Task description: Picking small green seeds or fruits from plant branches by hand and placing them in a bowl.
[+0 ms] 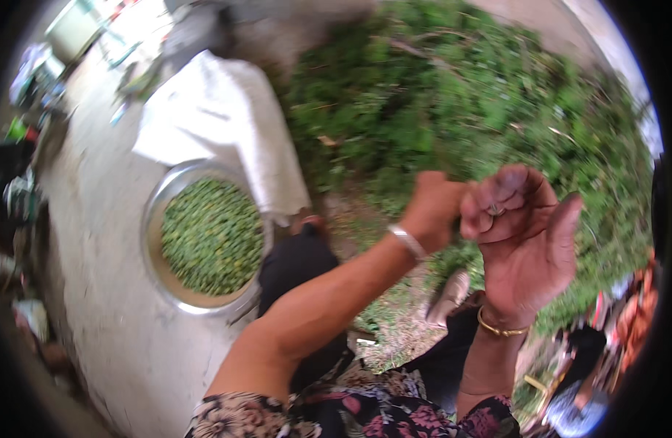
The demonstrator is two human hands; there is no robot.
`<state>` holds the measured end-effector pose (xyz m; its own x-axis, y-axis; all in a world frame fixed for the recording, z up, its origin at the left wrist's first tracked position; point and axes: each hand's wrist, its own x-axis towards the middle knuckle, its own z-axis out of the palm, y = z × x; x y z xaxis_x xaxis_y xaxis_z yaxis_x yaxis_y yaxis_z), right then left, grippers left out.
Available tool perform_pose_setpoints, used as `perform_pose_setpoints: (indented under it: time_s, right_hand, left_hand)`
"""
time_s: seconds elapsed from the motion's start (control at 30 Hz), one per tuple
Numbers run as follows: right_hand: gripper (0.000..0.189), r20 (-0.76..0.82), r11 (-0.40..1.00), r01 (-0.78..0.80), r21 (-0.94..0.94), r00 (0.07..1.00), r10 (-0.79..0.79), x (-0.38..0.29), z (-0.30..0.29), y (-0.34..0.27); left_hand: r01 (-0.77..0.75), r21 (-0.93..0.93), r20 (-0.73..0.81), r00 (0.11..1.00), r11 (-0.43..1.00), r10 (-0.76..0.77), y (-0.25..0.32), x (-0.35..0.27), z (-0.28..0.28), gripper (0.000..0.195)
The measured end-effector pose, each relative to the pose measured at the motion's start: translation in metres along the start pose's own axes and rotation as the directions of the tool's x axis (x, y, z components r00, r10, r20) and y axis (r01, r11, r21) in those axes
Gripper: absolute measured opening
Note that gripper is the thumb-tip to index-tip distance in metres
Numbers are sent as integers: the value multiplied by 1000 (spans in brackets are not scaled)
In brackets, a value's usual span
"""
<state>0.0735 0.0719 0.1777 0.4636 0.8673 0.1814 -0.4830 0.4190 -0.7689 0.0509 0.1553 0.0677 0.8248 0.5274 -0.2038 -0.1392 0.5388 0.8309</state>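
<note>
My left hand, with a silver bangle at the wrist, reaches across in front of me, its back towards the camera. Its fingers meet the fingertips of my right hand, and blur hides whether it grips anything. The right palm is turned up with curled fingers and wears a gold-coloured bangle. A ring or a small greenish thing shows at its fingers; I cannot tell which. Behind both hands spreads a large heap of leafy green plants. A round metal basin holds many small green pods or buds.
A white woven sack lies beyond the basin, against the heap. Bags and clutter line the left edge. A pale tub stands at the upper left. Another person is partly visible at the lower right. My shoe rests beside the plants.
</note>
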Motion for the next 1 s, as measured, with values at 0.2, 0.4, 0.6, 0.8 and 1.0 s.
perform_pose_setpoints:
  time_s: [0.2,0.4,0.6,0.8,1.0]
  right_hand:
    - [29,-373,937,28,-349,913,-167,-36,-108,-30]
    - [13,-408,838,-259,-480,912,49,-48,-152,-18]
    - [24,-305,659,-177,-731,949,-83,-45,-157,-16]
    - [22,-345,824,-336,-456,920,184,-47,-155,-19]
    - [11,-368,732,-303,-610,927,78,-48,-156,-18]
  left_hand:
    - [160,-267,53,987,950,-151,15,3,8,6]
    - [223,-427,9,970,876,-243,6,9,22,8]
    - [218,-494,-127,940,842,-318,-2,18,23,6]
    - [198,-496,-115,950,846,-290,-5,19,21,7]
    - [225,-468,-106,946,855,-307,-11,16,21,7]
